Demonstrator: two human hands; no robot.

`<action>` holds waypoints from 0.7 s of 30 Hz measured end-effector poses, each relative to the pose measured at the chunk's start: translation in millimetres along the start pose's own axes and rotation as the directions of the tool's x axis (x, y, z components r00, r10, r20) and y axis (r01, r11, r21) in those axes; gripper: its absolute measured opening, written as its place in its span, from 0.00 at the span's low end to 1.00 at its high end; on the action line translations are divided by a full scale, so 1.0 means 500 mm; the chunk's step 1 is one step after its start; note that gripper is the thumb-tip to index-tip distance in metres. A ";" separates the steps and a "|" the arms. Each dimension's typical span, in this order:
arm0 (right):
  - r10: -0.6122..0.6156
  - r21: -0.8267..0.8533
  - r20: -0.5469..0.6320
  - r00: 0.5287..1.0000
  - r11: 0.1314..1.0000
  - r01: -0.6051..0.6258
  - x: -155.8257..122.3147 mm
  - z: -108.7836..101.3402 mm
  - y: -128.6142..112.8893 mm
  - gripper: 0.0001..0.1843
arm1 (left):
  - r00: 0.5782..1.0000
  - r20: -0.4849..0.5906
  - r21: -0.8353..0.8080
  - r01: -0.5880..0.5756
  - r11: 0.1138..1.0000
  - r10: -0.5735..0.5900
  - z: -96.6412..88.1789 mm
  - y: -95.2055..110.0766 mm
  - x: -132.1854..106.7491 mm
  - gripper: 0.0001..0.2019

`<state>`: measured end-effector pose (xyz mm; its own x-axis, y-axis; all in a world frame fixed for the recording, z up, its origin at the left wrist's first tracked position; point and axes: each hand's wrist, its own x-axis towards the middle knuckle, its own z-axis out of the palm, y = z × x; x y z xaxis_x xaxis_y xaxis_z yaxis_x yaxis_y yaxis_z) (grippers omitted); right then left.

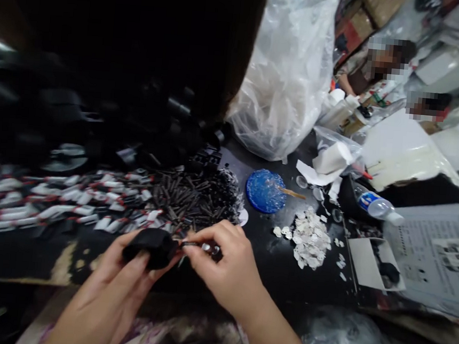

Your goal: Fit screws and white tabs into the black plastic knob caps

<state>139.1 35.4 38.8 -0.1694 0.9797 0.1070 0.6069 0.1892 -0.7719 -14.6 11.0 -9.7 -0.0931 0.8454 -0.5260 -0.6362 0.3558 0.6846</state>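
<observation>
My left hand [117,280] is closed round a small black rounded part [151,245] at the near edge of a black table [278,262]. My right hand [225,268] pinches a thin dark pin-like piece [202,246] whose tip meets the black part. Just beyond my hands lies a heap of small dark metal pins [195,196]. To the left of the heap runs a row of white pieces with red ends [62,200].
A blue round lid [265,191] with a brown stick and a pile of small white chips [309,240] lie to the right. A big clear plastic bag [286,75] stands behind. A water bottle [375,205], papers and a small box are at right. Other people sit far right.
</observation>
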 end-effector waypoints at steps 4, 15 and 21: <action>-0.080 -0.176 0.054 0.995 0.980 0.088 -0.014 -0.030 0.016 0.03 | 0.991 0.029 0.123 0.122 0.985 -0.127 -0.009 -0.006 0.017 0.21; 0.057 -0.576 -0.309 0.949 0.783 -0.234 0.043 -0.198 0.173 0.05 | 0.995 0.078 0.216 0.045 0.975 -0.064 0.013 -0.001 0.029 0.25; 0.050 -0.624 -0.309 0.950 0.743 -0.242 0.055 -0.181 0.196 0.05 | 0.994 0.064 0.177 0.081 0.981 -0.093 0.018 -0.003 0.032 0.27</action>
<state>264.2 86.8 22.7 0.1091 0.9605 0.2562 0.9765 -0.0554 -0.2084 -8.6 27.7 -14.5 0.0158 0.8322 -0.5543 -0.4959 0.4879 0.7183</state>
